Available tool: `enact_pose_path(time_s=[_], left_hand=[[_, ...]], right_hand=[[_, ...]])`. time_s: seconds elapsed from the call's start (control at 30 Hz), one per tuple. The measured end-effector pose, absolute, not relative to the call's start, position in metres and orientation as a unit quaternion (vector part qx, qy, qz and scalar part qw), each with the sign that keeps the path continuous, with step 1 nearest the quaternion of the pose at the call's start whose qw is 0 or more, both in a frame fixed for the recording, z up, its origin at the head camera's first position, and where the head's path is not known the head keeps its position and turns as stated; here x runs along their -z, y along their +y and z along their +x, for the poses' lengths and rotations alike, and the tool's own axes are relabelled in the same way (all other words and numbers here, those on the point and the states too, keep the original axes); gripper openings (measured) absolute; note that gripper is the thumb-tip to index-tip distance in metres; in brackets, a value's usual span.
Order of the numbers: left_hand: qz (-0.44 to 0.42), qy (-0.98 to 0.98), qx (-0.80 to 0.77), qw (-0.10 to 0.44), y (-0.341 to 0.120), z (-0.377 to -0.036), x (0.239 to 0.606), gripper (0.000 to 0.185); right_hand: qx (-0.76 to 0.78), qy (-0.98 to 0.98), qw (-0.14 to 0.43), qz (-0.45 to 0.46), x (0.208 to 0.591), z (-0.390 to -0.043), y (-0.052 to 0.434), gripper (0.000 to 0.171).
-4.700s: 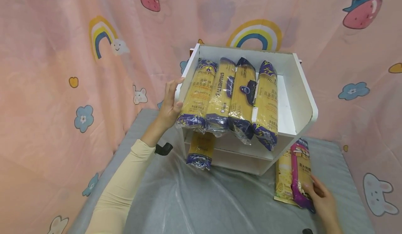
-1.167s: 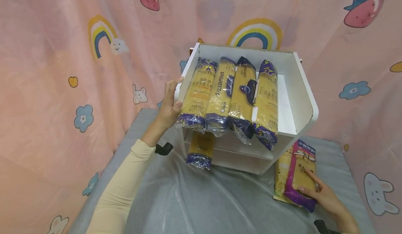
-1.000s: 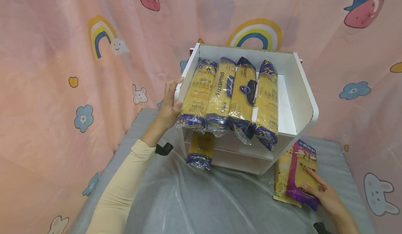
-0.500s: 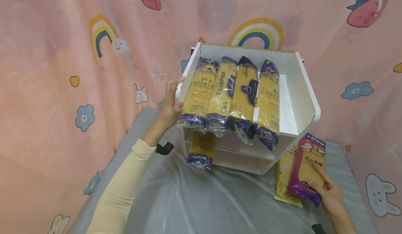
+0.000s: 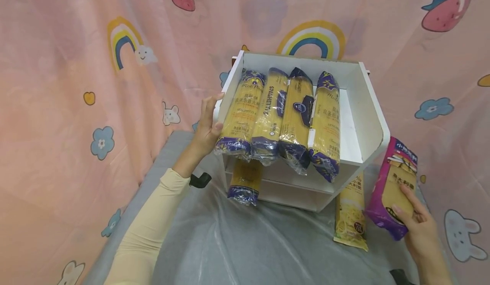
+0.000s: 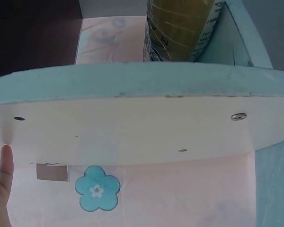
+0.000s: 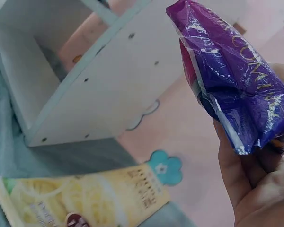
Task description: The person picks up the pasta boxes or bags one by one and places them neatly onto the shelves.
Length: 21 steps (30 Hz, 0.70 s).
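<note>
In the head view my right hand (image 5: 419,223) holds a purple-and-pink pasta packet (image 5: 396,183) up off the table, thumb and fingers on either side. The right wrist view shows the packet's crinkled purple end (image 7: 241,80). Just left of it, a yellow pasta packet (image 5: 350,217) lies on the cloth. My left hand (image 5: 206,129) rests against the left side of a white shelf unit (image 5: 373,115); the left wrist view shows straight fingers (image 6: 4,168) by its outer wall. Several spaghetti packets lie side by side on the top shelf, the leftmost spaghetti packet (image 5: 243,115) nearest that hand.
One more spaghetti packet (image 5: 245,183) sticks out of the compartment below. Grey cloth (image 5: 229,246) covers the table, and a patterned pink curtain (image 5: 76,64) hangs behind. The top shelf's bare strip (image 5: 350,136) lies between the rightmost packet and the right wall.
My right hand has picked up the purple packet from on top of the yellow one and moved it up and right. The yellow packet is now uncovered. My left hand stays put.
</note>
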<state>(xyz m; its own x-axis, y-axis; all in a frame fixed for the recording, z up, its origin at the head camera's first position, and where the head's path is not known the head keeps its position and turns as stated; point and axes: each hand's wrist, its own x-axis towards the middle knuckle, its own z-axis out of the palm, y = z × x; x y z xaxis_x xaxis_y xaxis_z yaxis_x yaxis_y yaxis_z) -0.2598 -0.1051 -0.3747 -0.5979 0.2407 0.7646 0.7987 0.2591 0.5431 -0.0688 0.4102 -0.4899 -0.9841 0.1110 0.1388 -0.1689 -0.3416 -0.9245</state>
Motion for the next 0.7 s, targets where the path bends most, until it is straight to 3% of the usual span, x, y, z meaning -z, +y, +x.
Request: enact_pose_path(time_s=[0.17,0.7], left_hand=[[-0.352,-0.742,0.495,0.284,-0.106,-0.26,0.375,0.069],[-0.357,-0.739,0.5,0.277,-0.105,-0.26,0.374,0.065]], right_hand=[[-0.806,-0.577,0.125,0.036,0.47,-0.07,0.405,0.061],[-0.766,-0.622,0.157,0.04,0.397,-0.074,0.402,0.06]])
